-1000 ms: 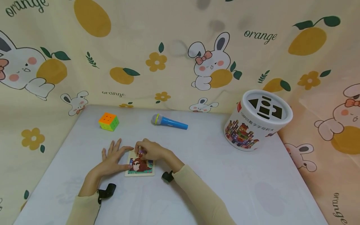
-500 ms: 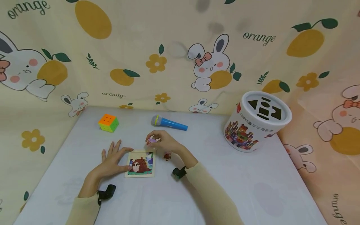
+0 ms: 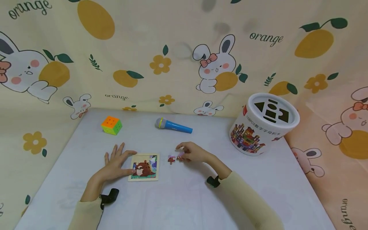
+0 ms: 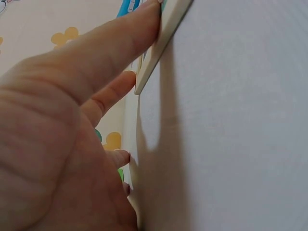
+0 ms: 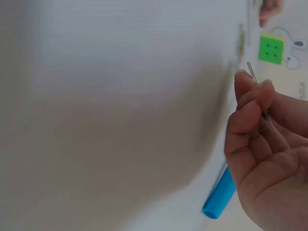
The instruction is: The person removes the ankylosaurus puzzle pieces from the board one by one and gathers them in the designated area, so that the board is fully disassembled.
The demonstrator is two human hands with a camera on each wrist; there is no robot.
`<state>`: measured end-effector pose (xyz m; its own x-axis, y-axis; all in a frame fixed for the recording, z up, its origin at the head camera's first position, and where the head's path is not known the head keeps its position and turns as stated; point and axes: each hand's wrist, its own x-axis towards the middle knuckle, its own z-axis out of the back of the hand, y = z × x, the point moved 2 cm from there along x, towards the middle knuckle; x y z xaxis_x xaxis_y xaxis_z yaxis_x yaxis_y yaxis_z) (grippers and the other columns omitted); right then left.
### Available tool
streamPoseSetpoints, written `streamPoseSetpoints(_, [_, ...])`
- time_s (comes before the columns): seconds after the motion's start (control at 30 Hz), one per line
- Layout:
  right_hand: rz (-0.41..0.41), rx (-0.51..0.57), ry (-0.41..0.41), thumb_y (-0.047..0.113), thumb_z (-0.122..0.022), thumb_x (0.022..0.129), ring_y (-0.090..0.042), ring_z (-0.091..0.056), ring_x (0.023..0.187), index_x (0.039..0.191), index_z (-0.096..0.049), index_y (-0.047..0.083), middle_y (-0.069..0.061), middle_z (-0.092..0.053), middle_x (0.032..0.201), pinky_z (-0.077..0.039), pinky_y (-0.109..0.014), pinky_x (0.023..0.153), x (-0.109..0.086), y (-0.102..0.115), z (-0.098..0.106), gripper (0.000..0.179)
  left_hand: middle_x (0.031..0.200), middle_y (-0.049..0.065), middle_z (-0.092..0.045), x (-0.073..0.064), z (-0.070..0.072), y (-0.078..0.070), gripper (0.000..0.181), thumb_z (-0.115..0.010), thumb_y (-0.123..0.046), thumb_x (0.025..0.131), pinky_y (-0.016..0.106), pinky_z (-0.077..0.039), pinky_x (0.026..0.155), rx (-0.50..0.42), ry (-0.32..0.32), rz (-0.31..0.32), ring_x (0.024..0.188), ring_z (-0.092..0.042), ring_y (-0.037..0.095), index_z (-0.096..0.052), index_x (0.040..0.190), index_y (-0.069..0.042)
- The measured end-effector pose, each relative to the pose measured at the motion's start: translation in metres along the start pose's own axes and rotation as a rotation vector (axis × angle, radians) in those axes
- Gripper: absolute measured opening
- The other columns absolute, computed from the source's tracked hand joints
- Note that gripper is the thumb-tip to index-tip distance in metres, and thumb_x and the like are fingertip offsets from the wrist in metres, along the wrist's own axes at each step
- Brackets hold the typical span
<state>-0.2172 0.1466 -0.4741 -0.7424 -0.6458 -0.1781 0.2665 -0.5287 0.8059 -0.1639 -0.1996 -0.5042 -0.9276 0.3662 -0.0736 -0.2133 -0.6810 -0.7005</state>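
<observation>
A small square jigsaw puzzle board point(image 3: 141, 157) with a brown animal picture lies flat on the table; bare cream base shows at its upper left. My left hand point(image 3: 115, 163) spreads its fingers beside it, thumb on the left edge and index fingertip at the top left corner. To the right of the board, my right hand point(image 3: 198, 152) pinches a puzzle piece point(image 3: 180, 156) between thumb and fingers, close to the tabletop. In the right wrist view that piece point(image 5: 251, 70) shows edge-on. Another loose puzzle piece point(image 3: 171, 159) lies between the board and my right hand.
A puzzle cube point(image 3: 111, 125) stands at the back left. Behind the board lies a blue toy microphone point(image 3: 175, 126). At the back right is a white block bucket point(image 3: 258, 127) with shaped holes in its lid. A printed cloth point(image 3: 178, 76) rises behind the table.
My right hand has lifted a puzzle piece off the board and carried it to the right, beside the loose piece. The left hand has stayed in place on the board.
</observation>
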Motion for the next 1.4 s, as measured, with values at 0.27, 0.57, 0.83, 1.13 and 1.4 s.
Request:
streamPoseSetpoints(0.27, [-0.030, 0.050, -0.083, -0.004, -0.065, 0.092, -0.012, -0.059, 0.054, 0.100, -0.066, -0.008, -0.008, -0.068, 0.071, -0.050, -0.023, 0.053, -0.016, -0.009, 0.001, 0.009, 0.159, 0.037, -0.002, 0.000, 0.000, 0.002, 0.066, -0.083, -0.037, 0.079, 0.076, 0.021, 0.099, -0.001, -0.002, -0.014, 0.142, 0.014, 0.059, -0.054, 0.135, -0.015])
streamPoseSetpoints(0.57, [-0.113, 0.065, -0.151, -0.001, -0.067, 0.090, -0.009, -0.049, 0.049, 0.100, -0.065, -0.005, -0.003, -0.059, 0.057, -0.040, -0.020, 0.049, -0.022, -0.014, -0.002, 0.011, 0.159, 0.036, -0.002, 0.002, -0.002, 0.005, 0.067, -0.084, -0.037, 0.077, 0.076, 0.020, 0.099, -0.006, -0.014, -0.022, 0.142, 0.013, 0.060, -0.055, 0.133, -0.017])
streamPoseSetpoints(0.83, [-0.100, -0.007, -0.113, 0.004, -0.069, 0.091, -0.007, -0.044, 0.055, 0.099, -0.060, -0.003, 0.003, -0.052, 0.062, -0.037, -0.021, 0.055, -0.024, -0.015, 0.001, 0.014, 0.159, 0.036, -0.002, 0.001, -0.001, 0.006, 0.067, -0.084, -0.038, 0.077, 0.076, 0.020, 0.100, -0.002, -0.013, -0.020, 0.142, 0.013, 0.059, -0.055, 0.134, -0.017])
streamPoseSetpoints(1.13, [-0.153, -0.108, -0.085, 0.011, -0.073, 0.090, -0.008, -0.045, 0.056, 0.091, -0.057, 0.002, 0.004, -0.049, 0.063, -0.038, -0.024, 0.056, -0.022, -0.020, 0.006, 0.019, 0.159, 0.037, -0.002, 0.001, -0.002, 0.003, 0.067, -0.084, -0.038, 0.077, 0.076, 0.020, 0.099, -0.005, -0.008, -0.030, 0.141, 0.013, 0.060, -0.055, 0.134, -0.017])
streamPoseSetpoints(1.4, [-0.158, -0.126, -0.055, 0.008, -0.073, 0.089, -0.007, -0.045, 0.049, 0.086, -0.057, 0.003, 0.005, -0.047, 0.056, -0.038, -0.023, 0.055, -0.020, -0.017, 0.006, 0.017, 0.159, 0.037, -0.002, 0.001, 0.000, 0.002, 0.067, -0.084, -0.036, 0.077, 0.076, 0.021, 0.099, -0.007, -0.013, -0.026, 0.141, 0.013, 0.060, -0.055, 0.133, -0.016])
